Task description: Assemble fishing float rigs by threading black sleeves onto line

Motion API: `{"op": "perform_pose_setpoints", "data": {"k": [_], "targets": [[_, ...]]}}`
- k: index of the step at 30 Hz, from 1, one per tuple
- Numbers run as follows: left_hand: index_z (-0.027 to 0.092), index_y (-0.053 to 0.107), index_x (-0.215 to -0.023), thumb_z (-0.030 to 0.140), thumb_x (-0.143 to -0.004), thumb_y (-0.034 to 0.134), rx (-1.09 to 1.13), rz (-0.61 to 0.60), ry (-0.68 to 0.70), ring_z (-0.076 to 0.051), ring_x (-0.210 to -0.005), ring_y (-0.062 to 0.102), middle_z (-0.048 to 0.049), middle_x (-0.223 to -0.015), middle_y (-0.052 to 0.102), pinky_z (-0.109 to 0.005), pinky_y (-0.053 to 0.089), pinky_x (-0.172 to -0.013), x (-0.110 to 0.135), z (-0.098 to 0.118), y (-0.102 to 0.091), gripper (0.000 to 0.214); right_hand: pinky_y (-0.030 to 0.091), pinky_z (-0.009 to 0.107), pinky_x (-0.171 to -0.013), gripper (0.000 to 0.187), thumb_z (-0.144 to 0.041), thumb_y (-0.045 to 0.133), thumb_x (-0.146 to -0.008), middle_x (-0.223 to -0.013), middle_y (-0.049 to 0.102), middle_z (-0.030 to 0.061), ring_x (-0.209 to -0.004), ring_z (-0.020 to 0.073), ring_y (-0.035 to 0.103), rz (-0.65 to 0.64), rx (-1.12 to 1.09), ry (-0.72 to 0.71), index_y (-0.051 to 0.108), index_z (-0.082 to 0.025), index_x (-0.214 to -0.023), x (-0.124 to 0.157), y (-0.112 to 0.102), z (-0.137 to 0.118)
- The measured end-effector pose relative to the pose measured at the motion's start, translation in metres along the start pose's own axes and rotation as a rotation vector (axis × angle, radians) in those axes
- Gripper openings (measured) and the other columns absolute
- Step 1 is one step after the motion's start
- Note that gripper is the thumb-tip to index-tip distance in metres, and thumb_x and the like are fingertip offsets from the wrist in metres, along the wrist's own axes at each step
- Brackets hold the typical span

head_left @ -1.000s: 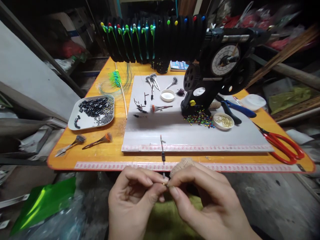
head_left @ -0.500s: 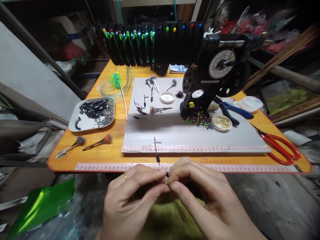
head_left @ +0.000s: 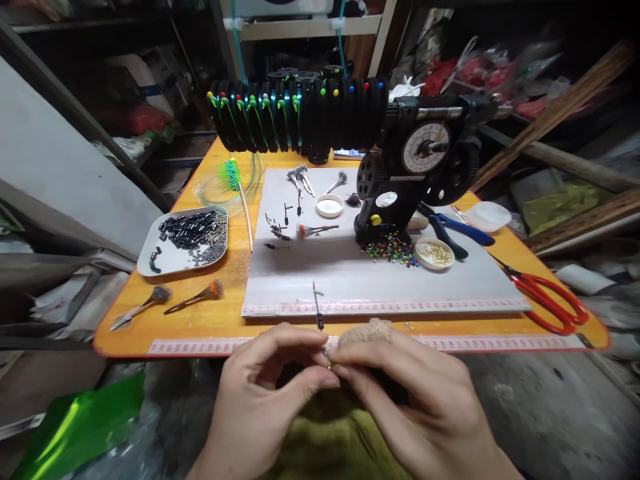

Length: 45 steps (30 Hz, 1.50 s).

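Note:
Both hands meet just below the near edge of the orange table (head_left: 230, 267). My left hand (head_left: 260, 407) and my right hand (head_left: 415, 407) pinch together at the lower end of a thin black rod-like piece (head_left: 318, 310) that sticks upward over the table edge. A tiny gold bit shows at the pinch point between the fingertips. A tan fabric-wrapped thing (head_left: 367, 330) sits behind my right fingers.
A grey mat (head_left: 380, 280) holds small black parts, a white cap (head_left: 329, 205), coloured beads (head_left: 390, 250) and a dish of gold pieces (head_left: 434, 253). A black winding machine (head_left: 400, 167) stands behind. White tray of black parts (head_left: 184, 233) left; red scissors (head_left: 545, 293) and blue pliers (head_left: 457, 230) right.
The camera has tilted up a little, so the table sits lower in view. The black piece has shifted slightly between my fingers; both hands stay pinched on it.

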<state>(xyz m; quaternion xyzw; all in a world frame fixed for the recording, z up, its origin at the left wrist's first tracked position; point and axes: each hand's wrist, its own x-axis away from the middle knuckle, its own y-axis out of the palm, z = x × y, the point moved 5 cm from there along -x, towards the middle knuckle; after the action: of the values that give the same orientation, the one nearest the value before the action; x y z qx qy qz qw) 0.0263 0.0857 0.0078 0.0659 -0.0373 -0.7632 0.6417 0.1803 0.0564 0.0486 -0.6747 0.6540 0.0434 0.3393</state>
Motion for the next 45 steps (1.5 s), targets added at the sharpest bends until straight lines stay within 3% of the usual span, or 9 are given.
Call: {"op": "perform_pose_setpoints", "data": {"k": [9,16,25,33,38,40,42,45], "targets": [[0.025,0.082,-0.067,-0.001,-0.072,0.077,0.095,-0.078,-0.021,-0.010,-0.058,0.070,0.0008,-0.064,0.073,-0.014,0.057,-0.058,-0.005,0.005,0.000,0.027,0.058,0.019,-0.064,0.024,0.002,0.063,-0.085,-0.079,0.074,0.0030,-0.069,0.0128,0.071,-0.049,-0.052,0.020,0.073,-0.017,-0.095,-0.002,0.000,0.006],[0.024,0.079,-0.067,0.001,-0.073,0.077,0.059,-0.002,-0.042,-0.012,-0.063,0.070,0.0009,-0.067,0.074,-0.017,0.058,-0.062,-0.002,0.000,-0.004,0.024,0.058,0.021,-0.069,0.024,0.000,0.063,-0.087,-0.086,0.073,0.0037,-0.077,0.0134,0.070,-0.051,-0.065,0.020,0.069,-0.017,-0.103,0.000,0.001,0.010],[0.021,0.073,-0.069,0.009,-0.077,0.078,-0.082,0.134,0.099,-0.010,-0.064,0.062,0.0016,-0.073,0.066,-0.015,0.052,-0.060,-0.003,0.005,-0.006,0.015,0.058,0.023,-0.073,0.034,0.003,0.058,-0.084,-0.094,0.064,0.0055,-0.082,0.0144,0.066,0.005,0.197,-0.024,0.056,-0.019,-0.110,0.009,-0.004,-0.001],[0.020,0.069,-0.068,0.010,-0.080,0.075,-0.070,0.159,0.145,-0.010,-0.061,0.059,0.0010,-0.072,0.063,-0.017,0.051,-0.056,-0.003,0.008,0.003,0.017,0.056,0.030,-0.066,0.029,0.000,0.057,-0.087,-0.082,0.069,0.0039,-0.071,0.0192,0.068,0.069,0.423,-0.127,0.053,-0.021,-0.107,0.016,-0.003,-0.005],[0.020,0.067,-0.071,0.008,-0.083,0.073,-0.069,0.151,0.186,-0.010,-0.063,0.059,0.0022,-0.073,0.061,-0.015,0.051,-0.057,-0.005,0.009,0.007,0.018,0.056,0.030,-0.065,0.029,-0.002,0.057,-0.085,-0.079,0.068,0.0027,-0.067,0.0190,0.068,0.098,0.502,-0.075,0.052,-0.023,-0.104,0.016,-0.007,-0.006],[0.021,0.065,-0.073,0.006,-0.085,0.070,-0.084,0.147,0.224,-0.010,-0.070,0.062,0.0024,-0.076,0.061,-0.015,0.052,-0.062,-0.004,0.008,0.009,0.020,0.056,0.029,-0.065,0.029,-0.002,0.058,-0.085,-0.079,0.067,0.0014,-0.066,0.0175,0.068,0.107,0.484,-0.040,0.051,-0.023,-0.104,0.017,-0.011,-0.008],[0.024,0.065,-0.086,0.001,-0.087,0.065,-0.113,0.077,0.281,-0.010,-0.078,0.065,0.0011,-0.095,0.064,-0.018,0.055,-0.071,-0.003,0.009,0.015,0.023,0.056,0.025,-0.065,0.029,-0.002,0.059,-0.085,-0.078,0.066,-0.0007,-0.066,0.0146,0.067,0.125,0.405,0.001,0.051,-0.024,-0.102,0.017,-0.016,-0.009],[0.038,0.050,-0.130,-0.005,-0.086,0.062,-0.224,-0.164,0.427,-0.013,-0.088,0.069,-0.0048,-0.139,0.055,-0.030,0.059,-0.082,-0.001,0.012,0.030,0.063,0.056,0.020,-0.070,0.030,-0.001,0.060,-0.084,-0.081,0.065,-0.0029,-0.071,0.0110,0.068,0.144,0.252,0.066,0.051,-0.025,-0.099,0.014,-0.024,-0.008]]}}
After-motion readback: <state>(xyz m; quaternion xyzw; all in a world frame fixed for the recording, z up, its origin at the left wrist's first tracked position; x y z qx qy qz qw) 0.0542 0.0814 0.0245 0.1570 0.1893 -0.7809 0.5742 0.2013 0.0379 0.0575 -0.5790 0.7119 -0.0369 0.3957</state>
